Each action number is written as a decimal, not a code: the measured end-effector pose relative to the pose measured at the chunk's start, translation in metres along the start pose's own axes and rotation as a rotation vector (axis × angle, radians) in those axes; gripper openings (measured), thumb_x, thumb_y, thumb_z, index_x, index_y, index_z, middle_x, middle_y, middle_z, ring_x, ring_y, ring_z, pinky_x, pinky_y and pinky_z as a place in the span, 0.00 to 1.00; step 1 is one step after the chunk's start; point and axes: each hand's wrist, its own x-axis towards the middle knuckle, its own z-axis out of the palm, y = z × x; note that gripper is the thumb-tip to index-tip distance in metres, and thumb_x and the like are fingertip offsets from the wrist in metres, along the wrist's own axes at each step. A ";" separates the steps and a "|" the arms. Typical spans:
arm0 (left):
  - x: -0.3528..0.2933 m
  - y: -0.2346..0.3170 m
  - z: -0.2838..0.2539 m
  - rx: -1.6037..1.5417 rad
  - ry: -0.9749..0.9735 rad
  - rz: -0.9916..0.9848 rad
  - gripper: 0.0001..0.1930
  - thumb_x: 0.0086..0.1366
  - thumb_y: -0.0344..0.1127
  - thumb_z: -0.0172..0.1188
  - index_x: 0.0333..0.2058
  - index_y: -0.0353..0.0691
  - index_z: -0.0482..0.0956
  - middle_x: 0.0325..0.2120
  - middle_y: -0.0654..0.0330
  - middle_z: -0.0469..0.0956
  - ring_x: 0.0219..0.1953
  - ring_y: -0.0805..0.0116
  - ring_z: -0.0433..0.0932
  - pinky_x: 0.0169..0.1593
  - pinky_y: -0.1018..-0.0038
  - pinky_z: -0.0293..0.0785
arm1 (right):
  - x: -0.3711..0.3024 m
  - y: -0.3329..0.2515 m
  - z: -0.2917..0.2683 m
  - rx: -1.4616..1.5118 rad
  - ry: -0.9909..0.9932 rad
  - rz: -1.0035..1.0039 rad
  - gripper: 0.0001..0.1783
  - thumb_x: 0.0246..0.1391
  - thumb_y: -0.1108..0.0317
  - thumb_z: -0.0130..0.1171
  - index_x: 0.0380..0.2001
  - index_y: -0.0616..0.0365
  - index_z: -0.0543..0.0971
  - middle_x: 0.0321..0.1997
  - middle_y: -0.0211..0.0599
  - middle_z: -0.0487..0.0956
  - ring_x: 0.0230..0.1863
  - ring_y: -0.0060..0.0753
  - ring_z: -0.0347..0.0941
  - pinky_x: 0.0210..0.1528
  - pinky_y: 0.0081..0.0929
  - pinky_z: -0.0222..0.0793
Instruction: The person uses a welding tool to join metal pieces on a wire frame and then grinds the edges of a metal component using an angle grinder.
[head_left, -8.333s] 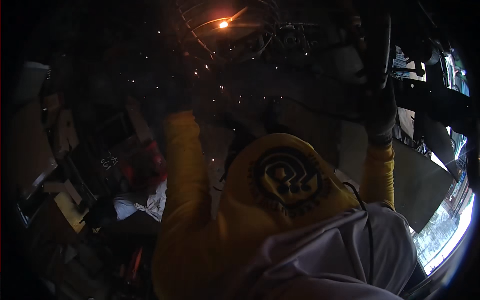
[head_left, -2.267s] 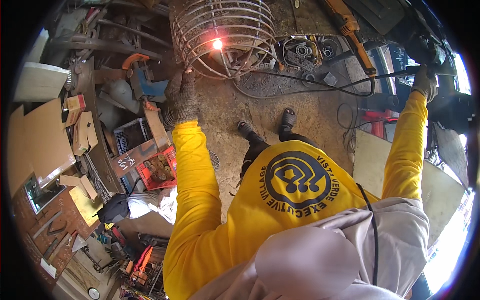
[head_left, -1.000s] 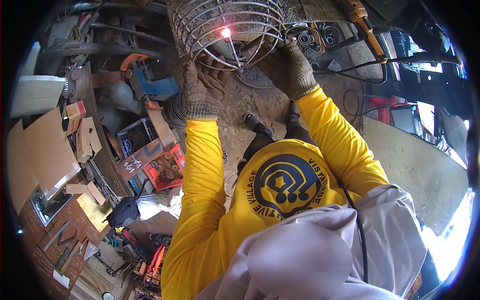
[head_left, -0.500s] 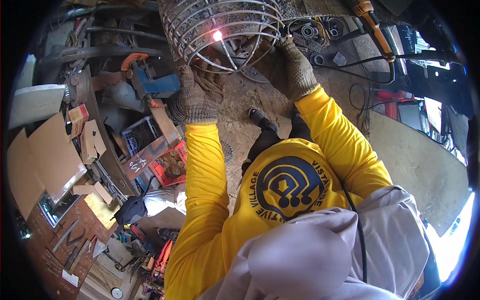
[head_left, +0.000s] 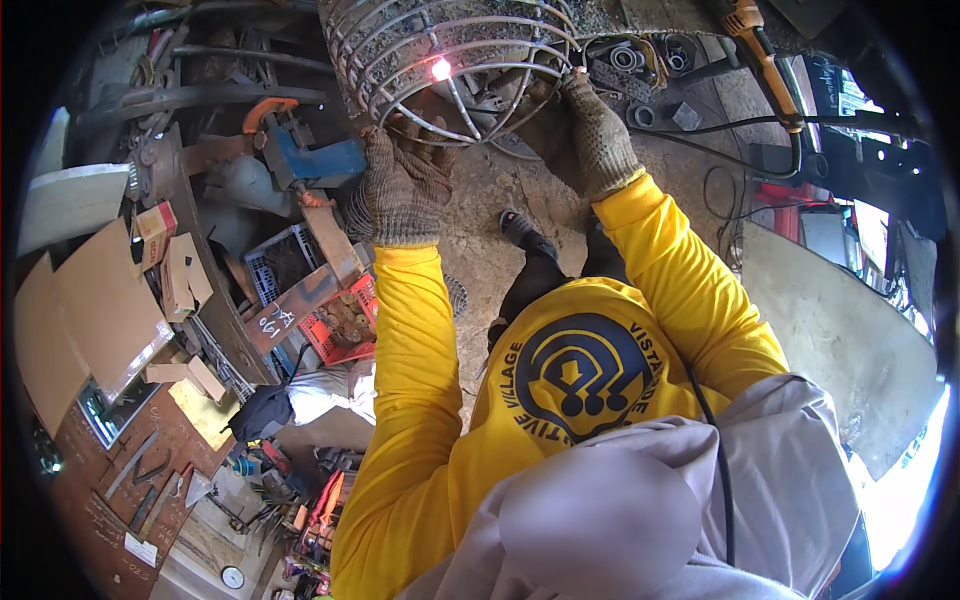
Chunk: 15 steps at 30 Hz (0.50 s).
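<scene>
A round cage of bent metal rods [head_left: 460,107] rests at the top of the view over a dark, debris-strewn bench top [head_left: 480,45]. On one of its rods shines a small pink-white glowing spot [head_left: 441,68]. My left hand [head_left: 405,195], in a brown knitted glove, has its fingers curled at the cage's near left rim. On the near right side, my right hand [head_left: 602,140], gloved alike, grips the rim with thumb and fingertips. Part of its fingers lies in shadow behind the rods.
A blue and orange clamp-like tool [head_left: 310,160] stands left of my left hand. An orange-yellow power tool [head_left: 760,60] with a dark cable lies at upper right. Metal rings [head_left: 627,60] sit beyond my right hand. Cardboard [head_left: 90,310] and a red crate [head_left: 345,325] are at left.
The scene has shifted slightly right in the picture, cage and hands with it. Both hands keep their places on the cage, and the spot still glows.
</scene>
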 end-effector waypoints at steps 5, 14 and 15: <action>0.002 0.002 -0.008 0.050 0.060 0.014 0.20 0.68 0.50 0.55 0.52 0.43 0.75 0.48 0.53 0.80 0.48 0.55 0.80 0.50 0.50 0.80 | 0.004 0.001 -0.003 0.019 -0.048 -0.016 0.24 0.70 0.52 0.39 0.55 0.57 0.71 0.51 0.41 0.79 0.55 0.43 0.75 0.64 0.47 0.65; 0.002 -0.001 0.001 0.054 0.013 -0.015 0.21 0.68 0.51 0.54 0.52 0.43 0.75 0.50 0.53 0.78 0.53 0.55 0.77 0.54 0.46 0.76 | 0.007 0.002 -0.010 0.056 -0.069 -0.020 0.22 0.70 0.53 0.41 0.57 0.56 0.69 0.55 0.42 0.77 0.56 0.44 0.74 0.66 0.48 0.63; 0.002 0.000 -0.004 0.062 0.027 -0.013 0.21 0.68 0.51 0.54 0.52 0.42 0.75 0.50 0.53 0.78 0.53 0.55 0.77 0.54 0.45 0.75 | 0.006 0.003 -0.007 0.043 -0.069 -0.022 0.22 0.70 0.53 0.41 0.57 0.56 0.69 0.56 0.42 0.77 0.56 0.44 0.74 0.66 0.48 0.62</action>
